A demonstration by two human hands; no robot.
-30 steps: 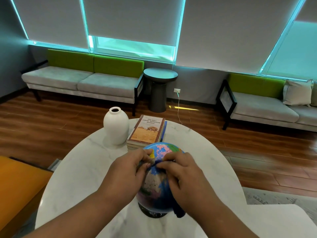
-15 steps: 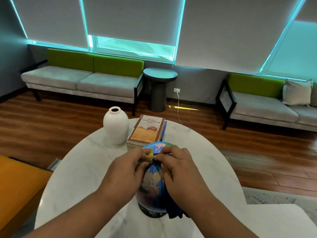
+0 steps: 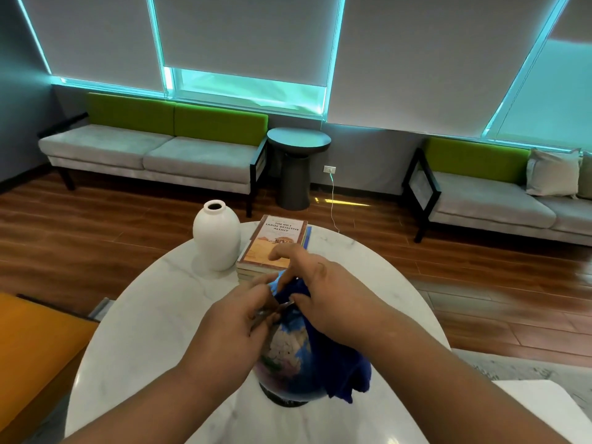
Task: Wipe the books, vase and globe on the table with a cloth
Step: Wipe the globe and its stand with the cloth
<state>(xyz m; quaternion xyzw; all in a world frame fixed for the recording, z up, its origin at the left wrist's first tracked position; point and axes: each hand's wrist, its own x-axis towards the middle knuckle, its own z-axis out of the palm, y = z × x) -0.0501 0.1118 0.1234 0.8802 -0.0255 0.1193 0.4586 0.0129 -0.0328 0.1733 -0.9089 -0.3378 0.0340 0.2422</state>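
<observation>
Steadies globe [image 3: 288, 350], at 6 o'clock on table [image 3: 153, 315], with left hand [image 3: 237, 328] curled round its upper side, and now drags cloth [image 3: 339, 370], gripped under right hand [image 3: 330, 299], higher over the crown than a second ago, probably finishing here before books [image 3: 277, 241] at 12 and vase [image 3: 217, 235] at 11.

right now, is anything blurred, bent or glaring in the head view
Head view: the raised fingers of the right hand, which holds the cloth on the globe, smear with motion; the title on the top book is readable; the lens bows the window frames outward; cyan light rims the blinds; the floor glares far right.
</observation>
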